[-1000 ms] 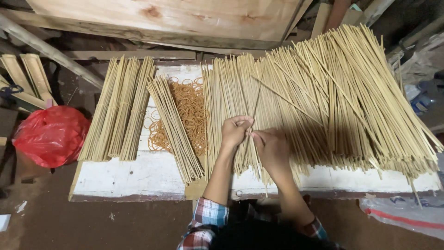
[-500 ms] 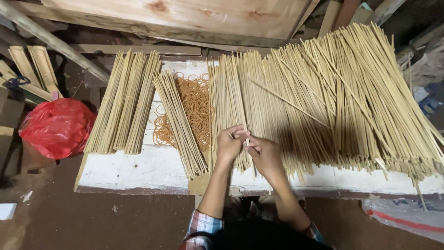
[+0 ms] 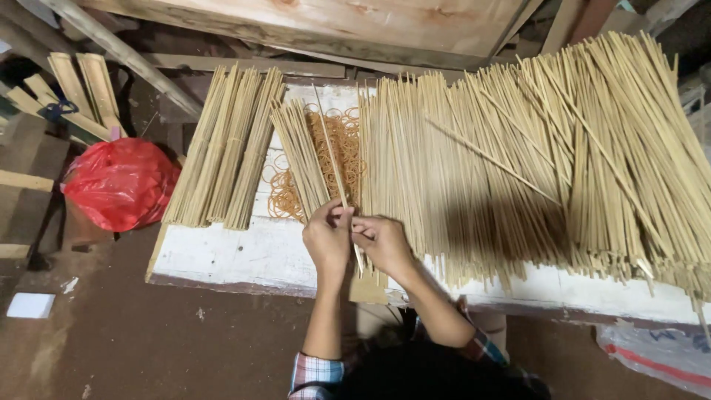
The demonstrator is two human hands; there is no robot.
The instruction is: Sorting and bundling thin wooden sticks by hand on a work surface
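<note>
Hands at the white tabletop (image 3: 244, 255) edge: my left hand (image 3: 327, 238) and right hand (image 3: 383, 244) both pinch one thin bamboo stick (image 3: 335, 159), separating it from the loose pile (image 3: 533, 163) beside the rubber bands (image 3: 337, 148).

cut off by the right edge: big pile of sticks (image 3: 563, 163) and clear plastic bag (image 3: 655, 352) at lower right. hidden under both hands: lower part of single stick (image 3: 335, 163). fingers (image 3: 342, 215) bunched together, grip unclear. rubber bands (image 3: 337, 159) partly covered by small stick bundle (image 3: 300, 155). tabletop (image 3: 244, 255) mostly buried.
</note>
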